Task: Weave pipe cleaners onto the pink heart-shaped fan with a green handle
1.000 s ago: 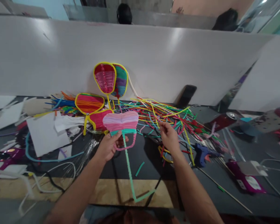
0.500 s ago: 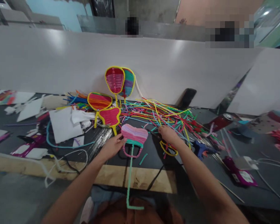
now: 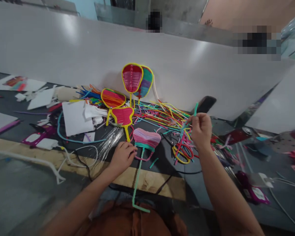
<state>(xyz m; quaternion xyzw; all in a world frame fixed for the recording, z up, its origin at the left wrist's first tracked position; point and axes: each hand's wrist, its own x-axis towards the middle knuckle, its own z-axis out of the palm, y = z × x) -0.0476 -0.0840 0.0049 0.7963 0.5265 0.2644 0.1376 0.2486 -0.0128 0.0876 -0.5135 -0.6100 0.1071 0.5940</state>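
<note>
A small fan-shaped piece made of pink, lilac and teal pipe cleaners (image 3: pixel 147 136) lies on the dark table, with a pink loop below and a long mint-green stem bent at its end. My left hand (image 3: pixel 124 156) is at its lower left edge, fingers curled and fingertips on the pink loop. Raised over the pile, my right hand (image 3: pixel 202 131) pinches a teal pipe cleaner (image 3: pixel 196 108), whose top end sticks up above the fingers. Below that hand lie a yellow loop (image 3: pixel 180 156) and several pink and red pipe cleaners. A short teal piece (image 3: pixel 153 163) rests beside the stem.
Yellow-edged fans (image 3: pixel 132 78) lean on the white partition (image 3: pixel 95 55). Behind the work is a heap of coloured pipe cleaners (image 3: pixel 162 113). White sheets (image 3: pixel 77 118) and silvery strands (image 3: pixel 111 141) lie left; a black phone-like object (image 3: pixel 206 104), red can (image 3: pixel 239 135) and cables stand or lie right.
My right hand has risen from the pile and moved right, now with a teal pipe cleaner in it. My left hand stays by the fan-shaped piece, slightly lower on its edge. The view has tilted.
</note>
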